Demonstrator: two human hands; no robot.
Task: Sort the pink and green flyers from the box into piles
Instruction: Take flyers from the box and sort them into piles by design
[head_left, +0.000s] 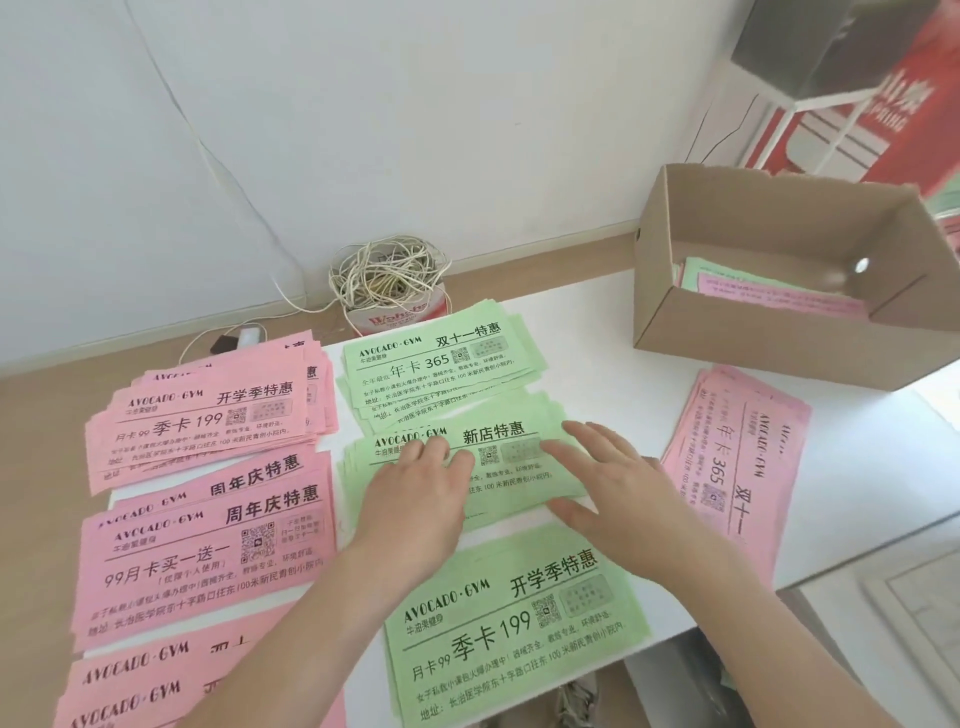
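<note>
Both hands lie flat on the middle green pile (511, 441). The left hand (415, 493) and right hand (608, 483) have their fingers straight and spread, pressing on the top sheet and gripping nothing. They cover much of that sheet's print. A far green pile (436, 358) sits just beyond it, loosely fanned. A near green pile (519, 613) sits in front of it, its lower edge cut off by the frame. To the left on the white table (592, 338) is a column of three pink stacks. The far pink pile (197, 421) is ragged at its edges, and the middle pink pile (208, 551) is readable. The near pink pile (135, 686) is crossed by the left forearm and cut off at the bottom, so its heading cannot be read. A fourth pink pile (737, 462) lies to the right, turned sideways, with its near end blurred. The cardboard box (753, 332) stands at the far right of the table. Its front wall hides most of the interior, and only a strip of the flyers in the box (769, 291), green and pink, shows. How many are there cannot be judged. A tub of tangled cord (389, 291) stands on the floor beyond the table.
</note>
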